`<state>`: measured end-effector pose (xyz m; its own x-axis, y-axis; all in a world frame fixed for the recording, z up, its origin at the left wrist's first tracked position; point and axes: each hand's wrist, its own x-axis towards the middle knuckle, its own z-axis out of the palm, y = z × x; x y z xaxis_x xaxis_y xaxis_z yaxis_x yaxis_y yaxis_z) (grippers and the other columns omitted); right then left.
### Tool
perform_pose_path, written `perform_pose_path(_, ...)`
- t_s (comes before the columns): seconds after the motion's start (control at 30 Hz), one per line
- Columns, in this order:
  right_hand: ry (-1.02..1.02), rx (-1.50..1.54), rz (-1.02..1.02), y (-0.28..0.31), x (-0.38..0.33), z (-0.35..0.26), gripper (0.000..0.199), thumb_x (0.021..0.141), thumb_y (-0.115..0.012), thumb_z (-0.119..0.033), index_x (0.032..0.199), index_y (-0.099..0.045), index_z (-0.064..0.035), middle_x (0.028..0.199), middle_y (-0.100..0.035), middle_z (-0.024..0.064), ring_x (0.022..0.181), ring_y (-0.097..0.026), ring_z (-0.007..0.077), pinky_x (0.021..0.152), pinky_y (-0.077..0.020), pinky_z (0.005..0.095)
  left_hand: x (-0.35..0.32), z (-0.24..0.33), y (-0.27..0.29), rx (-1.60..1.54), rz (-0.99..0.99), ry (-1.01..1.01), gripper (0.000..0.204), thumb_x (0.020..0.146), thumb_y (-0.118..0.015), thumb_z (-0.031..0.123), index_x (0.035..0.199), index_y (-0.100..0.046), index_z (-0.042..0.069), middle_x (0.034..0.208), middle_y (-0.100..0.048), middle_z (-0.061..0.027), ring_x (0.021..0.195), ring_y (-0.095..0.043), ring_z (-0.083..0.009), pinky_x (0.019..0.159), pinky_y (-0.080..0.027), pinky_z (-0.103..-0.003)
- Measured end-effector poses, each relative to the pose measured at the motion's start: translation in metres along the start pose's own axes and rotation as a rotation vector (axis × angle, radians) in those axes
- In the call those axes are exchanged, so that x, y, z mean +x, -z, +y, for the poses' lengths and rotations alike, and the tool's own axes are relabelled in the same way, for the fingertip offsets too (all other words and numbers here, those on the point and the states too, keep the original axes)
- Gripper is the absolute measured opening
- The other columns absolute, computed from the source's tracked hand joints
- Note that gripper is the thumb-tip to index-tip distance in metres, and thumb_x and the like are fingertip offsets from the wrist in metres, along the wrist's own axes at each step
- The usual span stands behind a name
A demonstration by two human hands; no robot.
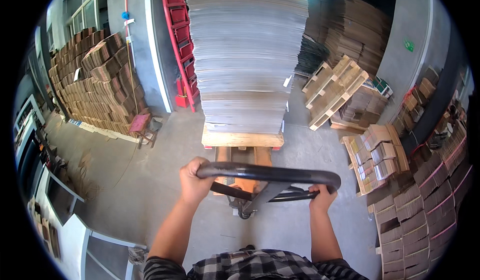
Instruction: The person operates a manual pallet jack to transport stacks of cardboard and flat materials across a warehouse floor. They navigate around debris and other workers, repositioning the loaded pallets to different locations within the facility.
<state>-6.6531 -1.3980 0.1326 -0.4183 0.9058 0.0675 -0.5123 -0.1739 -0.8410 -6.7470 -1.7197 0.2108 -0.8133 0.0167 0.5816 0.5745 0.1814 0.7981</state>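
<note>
Both of my hands grip the black loop handle (270,172) of an orange pallet jack (245,185). My left hand (196,179) wraps round the loop's left end. At the right end, my right hand (322,198) is closed round the lower bar. Beyond the handle, the jack's forks run under a wooden pallet (242,139). A tall stack of grey-white sheets (247,65) stands upright on that pallet. The fork tips are hidden beneath the load.
A red ladder (179,45) leans beside the stack's left. Bundled cardboard (100,85) is piled at far left, near a small stool (140,123). Tilted wooden pallets (337,90) stand right of the stack. Loaded pallets (377,155) and strapped cardboard bundles (420,220) line the right. A white metal frame (75,240) is near left.
</note>
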Motion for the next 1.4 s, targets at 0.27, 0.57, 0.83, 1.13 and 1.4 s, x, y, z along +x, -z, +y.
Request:
perform_pose_path(0.27,0.083,0.011,0.038,0.059,-0.043,-0.014,0.009,0.082,-0.052,-0.003,0.073,-0.049,-0.0026,0.073,-0.055,0.0063,0.065,-0.054,0.0131,0.060,-0.0459,0.0283,-0.079,0.034,0.020,0.147,0.059,-0.044,0.022,0.068,-0.078,0.007,0.067,-0.057,0.004,0.060,-0.056,-0.0057,0.054,-0.052,-0.0109,0.051,-0.042,-0.025)
perform_pose_path(0.57,0.144,-0.187,-0.211,0.098,-0.063,-0.027,0.016,0.081,-0.054,0.000,0.070,-0.044,-0.0073,0.060,-0.050,0.0045,0.053,-0.052,0.0152,0.052,-0.0449,0.0286,-0.118,0.050,0.031,0.209,0.082,-0.167,0.028,0.067,-0.078,0.001,0.064,-0.051,0.006,0.055,-0.051,-0.0011,0.049,-0.044,-0.0076,0.046,-0.035,-0.024)
perform_pose_path(0.83,0.110,-0.135,-0.153,0.112,-0.077,-0.032,0.017,0.080,-0.055,0.002,0.071,-0.042,-0.0049,0.055,-0.053,0.0081,0.049,-0.054,0.0171,0.047,-0.0442,0.0297,-0.137,0.060,0.037,0.198,0.073,-0.122,0.028,0.067,-0.078,0.001,0.064,-0.051,0.007,0.055,-0.049,0.0003,0.050,-0.043,-0.0068,0.046,-0.034,-0.023)
perform_pose_path(1.13,0.143,0.110,0.226,0.084,-0.061,-0.019,0.008,0.077,-0.055,0.005,0.080,-0.050,-0.0002,0.069,-0.052,0.0075,0.063,-0.057,0.0176,0.048,-0.0460,0.0310,-0.114,0.058,0.035,0.288,0.093,-0.169,0.018,0.069,-0.075,0.006,0.070,-0.057,0.004,0.058,-0.055,-0.0062,0.050,-0.051,-0.0159,0.049,-0.043,-0.028)
perform_pose_path(1.4,-0.024,-0.079,-0.031,0.002,0.008,-0.022,0.015,0.073,-0.056,0.005,0.070,-0.045,-0.0034,0.053,-0.045,0.0052,0.040,-0.046,0.0161,0.040,-0.0429,0.0303,-0.003,0.028,-0.011,0.137,0.102,-0.045,0.015,0.069,-0.074,0.004,0.074,-0.061,0.001,0.061,-0.058,-0.0060,0.056,-0.052,-0.0101,0.054,-0.045,-0.027)
